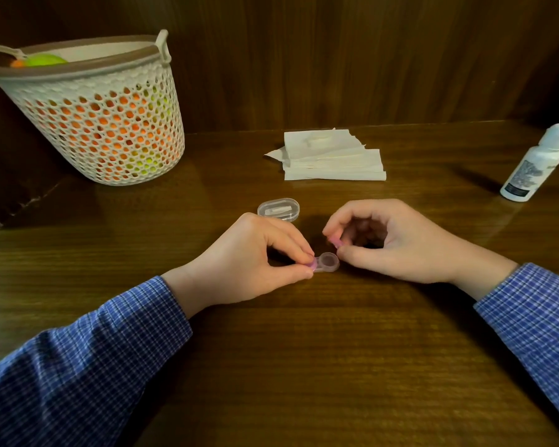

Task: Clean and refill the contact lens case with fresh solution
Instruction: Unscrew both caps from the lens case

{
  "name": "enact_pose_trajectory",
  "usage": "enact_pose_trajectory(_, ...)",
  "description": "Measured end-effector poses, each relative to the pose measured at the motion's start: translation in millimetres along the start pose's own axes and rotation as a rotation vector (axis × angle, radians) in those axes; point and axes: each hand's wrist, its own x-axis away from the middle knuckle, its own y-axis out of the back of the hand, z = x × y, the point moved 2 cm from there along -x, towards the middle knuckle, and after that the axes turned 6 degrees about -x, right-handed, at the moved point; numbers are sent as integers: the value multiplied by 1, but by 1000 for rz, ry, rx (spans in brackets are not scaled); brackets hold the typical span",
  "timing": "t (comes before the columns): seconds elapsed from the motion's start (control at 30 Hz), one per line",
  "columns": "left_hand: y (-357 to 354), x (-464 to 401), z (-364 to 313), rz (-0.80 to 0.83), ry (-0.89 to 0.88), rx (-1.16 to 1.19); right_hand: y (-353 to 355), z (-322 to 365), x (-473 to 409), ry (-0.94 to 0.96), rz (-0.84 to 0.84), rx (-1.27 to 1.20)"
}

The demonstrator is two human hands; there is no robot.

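Observation:
A clear contact lens case (327,263) lies on the wooden table at centre. Its right well is uncovered; its left well carries a pink cap. My left hand (252,262) pinches that capped left end between thumb and fingers. Just to the right and slightly above the case, my right hand (391,241) holds a small pink cap (334,241) between its fingertips. A white solution bottle (534,162) with a flip cap stands at the far right. Folded white tissues (334,154) lie behind the hands.
A small clear oval plastic box (278,209) sits just behind my left hand. A white perforated basket (94,108) holding orange and green items stands at the back left. A dark wooden wall closes the back of the table (304,366).

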Motion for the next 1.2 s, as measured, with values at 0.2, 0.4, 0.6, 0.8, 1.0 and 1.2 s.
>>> enact_pose_trajectory(0.2, -1, 0, 0, 0, -2, 7, 4, -8, -3, -28, -123, -59)
enact_pose_trajectory(0.4, -2, 0, -1, -14, -1, 20, 0, -12, -8, -92, -259, 169)
enact_pose_trajectory(0.6, -3, 0, 1, -17, -7, 34, -3, -12, -11, -136, -244, 224)
enact_pose_trajectory(0.8, -4, -1, 2, -13, -16, 44, -3, -9, -10, -138, -225, 216)
enact_pose_trajectory(1.0, -4, -1, 2, -9, -20, 37, 2, 6, -2, 6, -237, 183)
enact_pose_trajectory(1.2, -3, -1, 1, -10, -20, 21, -5, 11, 2, 56, -36, 203)
